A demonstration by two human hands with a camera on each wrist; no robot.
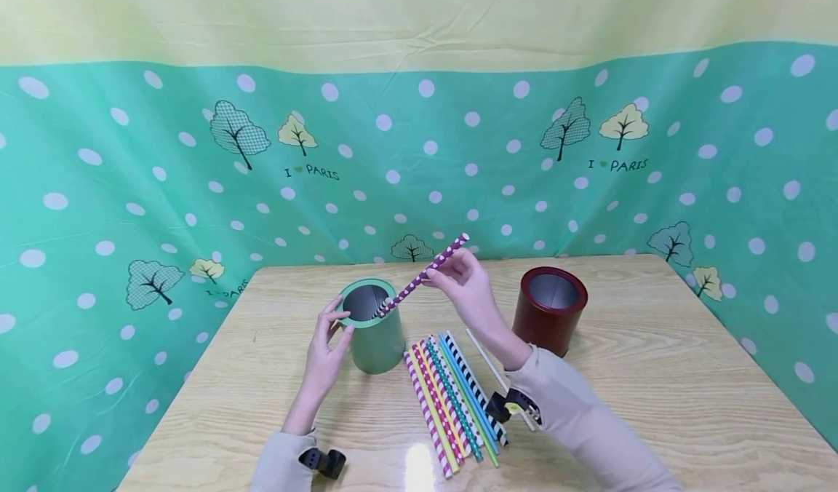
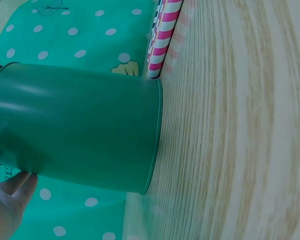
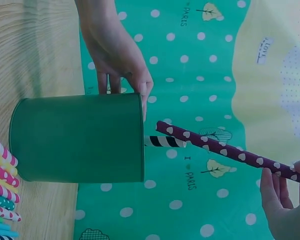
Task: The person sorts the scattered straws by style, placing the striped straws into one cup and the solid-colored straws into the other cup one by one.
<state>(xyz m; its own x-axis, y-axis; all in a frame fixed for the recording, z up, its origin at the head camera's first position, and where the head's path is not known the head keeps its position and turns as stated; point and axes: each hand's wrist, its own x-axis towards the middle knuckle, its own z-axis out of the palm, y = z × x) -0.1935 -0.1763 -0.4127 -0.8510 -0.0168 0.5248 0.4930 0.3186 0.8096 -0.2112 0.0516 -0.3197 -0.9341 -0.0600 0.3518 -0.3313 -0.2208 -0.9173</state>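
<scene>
A green can (image 1: 378, 346) stands upright on the table, and my left hand (image 1: 322, 361) holds it at the rim from the left side. Between the thumb and fingers of my right hand (image 1: 474, 299) is a purple paper straw with white hearts (image 1: 415, 282), pinched near its upper end. This straw slants down to the left, its lower end at the can's mouth; in the right wrist view that end is just beyond the rim. A black-and-white striped straw (image 3: 165, 141) sticks out of the can. The can's bottom inside is hidden.
Several patterned and plain paper straws (image 1: 450, 397) lie side by side right of the green can. A white straw (image 1: 486, 357) lies partly under my right forearm. A dark red can (image 1: 548, 321) stands at the right. Behind the table hangs a dotted green cloth (image 1: 452, 186).
</scene>
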